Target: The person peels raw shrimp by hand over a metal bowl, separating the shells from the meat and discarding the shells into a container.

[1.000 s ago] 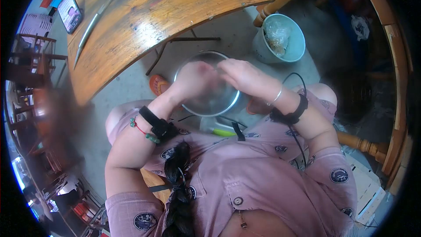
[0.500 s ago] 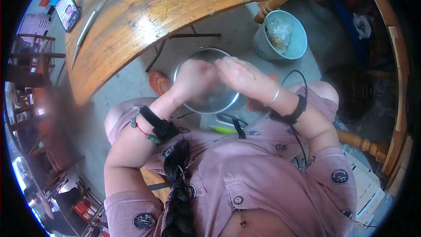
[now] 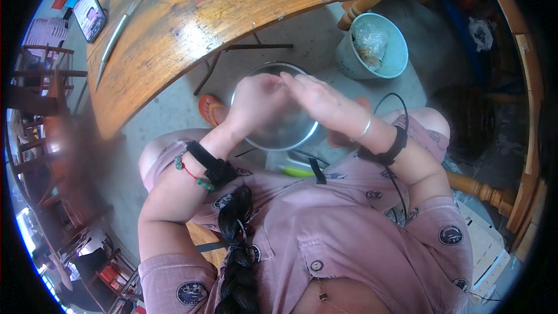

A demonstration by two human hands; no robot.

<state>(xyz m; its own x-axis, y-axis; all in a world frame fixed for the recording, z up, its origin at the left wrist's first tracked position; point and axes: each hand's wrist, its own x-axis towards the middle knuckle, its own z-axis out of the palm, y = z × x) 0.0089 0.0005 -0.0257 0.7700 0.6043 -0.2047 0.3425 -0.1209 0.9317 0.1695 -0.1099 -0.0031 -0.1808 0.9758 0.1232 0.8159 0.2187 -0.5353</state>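
Observation:
A round metal bowl (image 3: 283, 139) lies below both hands, between the knees; they hide much of its inside. My left hand (image 3: 258, 102) is closed over the bowl's left side, its fingers curled inward and a little blurred. From the right, my right hand (image 3: 314, 96) meets it, fingers pressed together and tips at the left hand's thumb side. Whatever is pinched between the two hands, if anything, is too small or hidden to make out.
A wooden table (image 3: 232, 6) curves across the front, carrying a knife-like tool (image 3: 114, 40) and a phone (image 3: 89, 14). To the right stands a pale bucket (image 3: 397, 52) with a plastic bag (image 3: 370, 40) inside. A black cable (image 3: 401, 102) loops by the right knee.
Both hands stay over the bowl with only small shifts. The fingers of the right hand have straightened slightly toward the left hand.

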